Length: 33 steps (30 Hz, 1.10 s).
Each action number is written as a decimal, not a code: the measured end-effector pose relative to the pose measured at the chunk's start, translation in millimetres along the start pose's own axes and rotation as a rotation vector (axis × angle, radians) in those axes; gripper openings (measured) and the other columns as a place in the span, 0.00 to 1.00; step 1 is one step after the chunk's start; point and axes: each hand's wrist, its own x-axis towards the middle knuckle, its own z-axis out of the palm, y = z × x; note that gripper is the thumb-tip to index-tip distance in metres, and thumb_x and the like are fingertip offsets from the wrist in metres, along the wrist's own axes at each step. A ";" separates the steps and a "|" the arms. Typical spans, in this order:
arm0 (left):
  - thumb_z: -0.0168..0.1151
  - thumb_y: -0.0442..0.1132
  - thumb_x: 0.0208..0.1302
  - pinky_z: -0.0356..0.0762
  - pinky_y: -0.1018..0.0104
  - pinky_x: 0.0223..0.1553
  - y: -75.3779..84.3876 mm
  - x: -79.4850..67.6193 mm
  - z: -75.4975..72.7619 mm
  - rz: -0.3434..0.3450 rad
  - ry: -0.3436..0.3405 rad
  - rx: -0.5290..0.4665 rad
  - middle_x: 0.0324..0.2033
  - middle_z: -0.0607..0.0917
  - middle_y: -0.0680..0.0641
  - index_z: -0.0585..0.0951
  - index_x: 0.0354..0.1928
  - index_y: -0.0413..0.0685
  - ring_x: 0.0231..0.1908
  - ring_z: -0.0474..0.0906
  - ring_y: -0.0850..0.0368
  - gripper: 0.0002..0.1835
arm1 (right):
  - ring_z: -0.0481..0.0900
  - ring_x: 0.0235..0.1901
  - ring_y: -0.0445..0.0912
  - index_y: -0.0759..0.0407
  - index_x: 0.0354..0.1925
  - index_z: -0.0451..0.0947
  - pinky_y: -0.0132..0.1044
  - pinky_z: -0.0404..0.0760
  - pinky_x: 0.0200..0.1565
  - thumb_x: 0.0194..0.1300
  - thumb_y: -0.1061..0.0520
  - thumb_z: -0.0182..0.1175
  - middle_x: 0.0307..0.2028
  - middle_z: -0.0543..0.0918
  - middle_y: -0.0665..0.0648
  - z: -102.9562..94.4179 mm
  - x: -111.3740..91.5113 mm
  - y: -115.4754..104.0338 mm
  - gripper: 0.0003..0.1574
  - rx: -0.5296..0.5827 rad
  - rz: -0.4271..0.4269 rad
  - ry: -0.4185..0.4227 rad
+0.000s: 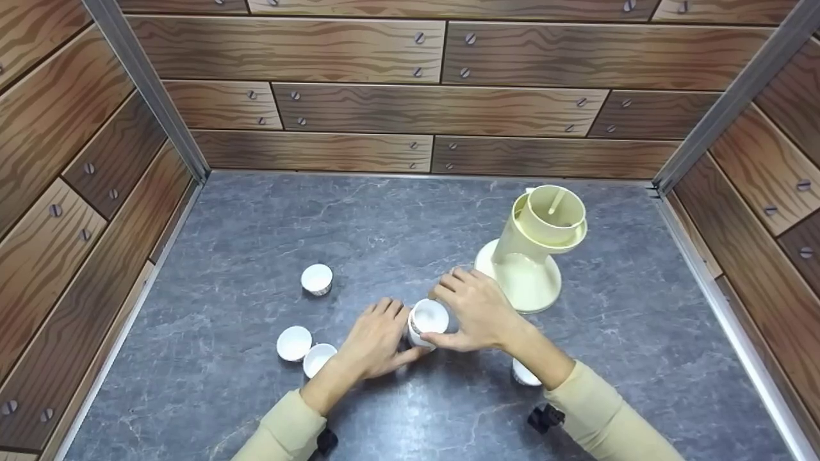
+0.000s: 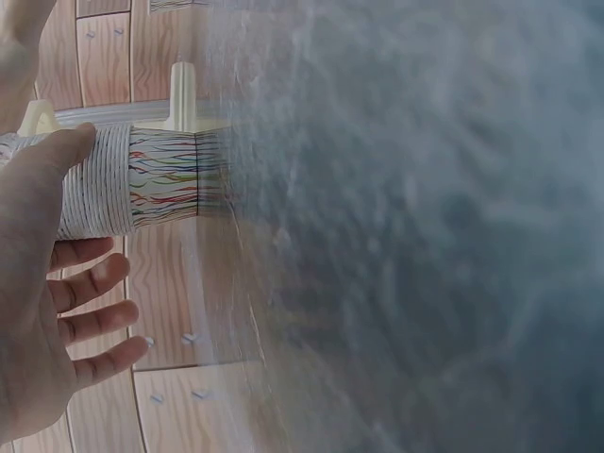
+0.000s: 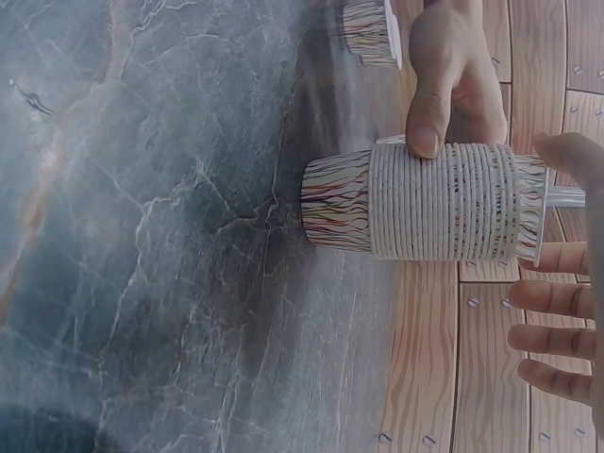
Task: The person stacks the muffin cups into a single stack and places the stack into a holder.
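Note:
A stack of white paper cups [image 1: 428, 318] with a coloured squiggle print stands on the grey marble table [image 1: 256, 218], between both hands. My left hand [image 1: 375, 339] holds it from the left: the thumb lies on its ribbed side [image 2: 132, 184] and the fingers are spread beside it. My right hand [image 1: 480, 310] holds it from the right near the rim, thumb on one side and spread fingers [image 3: 557, 311] on the other. In the right wrist view the stack [image 3: 434, 200] stands base down on the table, with the left thumb [image 3: 429, 123] pressed on it.
A tall cream plastic cup dispenser [image 1: 535, 256] stands just behind my right hand. Single cups stand at the left [image 1: 317, 280], [image 1: 294, 343], [image 1: 318, 358], and one [image 1: 525, 373] under my right forearm. Wood-pattern walls [image 1: 410, 96] enclose the table on three sides.

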 end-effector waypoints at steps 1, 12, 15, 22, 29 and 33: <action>0.52 0.76 0.69 0.83 0.54 0.58 0.0 -0.1 0.0 0.003 0.006 0.004 0.50 0.84 0.47 0.78 0.58 0.48 0.53 0.79 0.50 0.38 | 0.81 0.41 0.47 0.48 0.44 0.82 0.40 0.81 0.41 0.54 0.18 0.64 0.39 0.86 0.50 0.6 -0.3 0.0 0.39 0.000 0.001 -0.002; 0.56 0.74 0.68 0.83 0.55 0.53 0.3 -1.7 1.0 0.022 0.064 0.007 0.47 0.84 0.47 0.79 0.56 0.48 0.50 0.80 0.50 0.37 | 0.80 0.40 0.47 0.47 0.44 0.83 0.40 0.79 0.38 0.56 0.17 0.63 0.40 0.85 0.48 5.9 -2.3 -1.0 0.40 0.004 0.024 -0.044; 0.56 0.74 0.68 0.83 0.55 0.53 0.4 -1.4 0.7 0.020 0.058 0.008 0.47 0.84 0.47 0.79 0.57 0.47 0.51 0.80 0.50 0.38 | 0.80 0.41 0.47 0.47 0.44 0.83 0.40 0.79 0.39 0.56 0.17 0.63 0.40 0.85 0.49 6.3 -2.6 -1.2 0.40 0.008 0.023 -0.043; 0.55 0.75 0.68 0.83 0.55 0.53 0.4 -1.2 1.2 0.020 0.052 0.006 0.48 0.84 0.47 0.79 0.56 0.47 0.51 0.80 0.50 0.38 | 0.81 0.42 0.47 0.47 0.45 0.84 0.41 0.81 0.41 0.55 0.17 0.64 0.40 0.85 0.49 8.0 -3.3 -1.5 0.40 0.007 0.023 -0.050; 0.55 0.74 0.69 0.83 0.55 0.55 0.5 -1.4 -0.4 0.021 0.050 0.011 0.48 0.85 0.46 0.80 0.56 0.46 0.52 0.80 0.50 0.38 | 0.82 0.44 0.47 0.47 0.46 0.84 0.41 0.82 0.43 0.56 0.18 0.64 0.41 0.86 0.49 9.1 -3.8 -2.9 0.40 0.006 0.027 -0.065; 0.54 0.74 0.69 0.83 0.55 0.54 0.1 -1.3 0.4 0.025 0.057 0.016 0.48 0.85 0.46 0.80 0.56 0.46 0.52 0.80 0.50 0.38 | 0.82 0.43 0.48 0.47 0.46 0.84 0.41 0.82 0.42 0.56 0.18 0.64 0.41 0.86 0.49 9.8 -3.9 -2.7 0.40 0.006 0.023 -0.060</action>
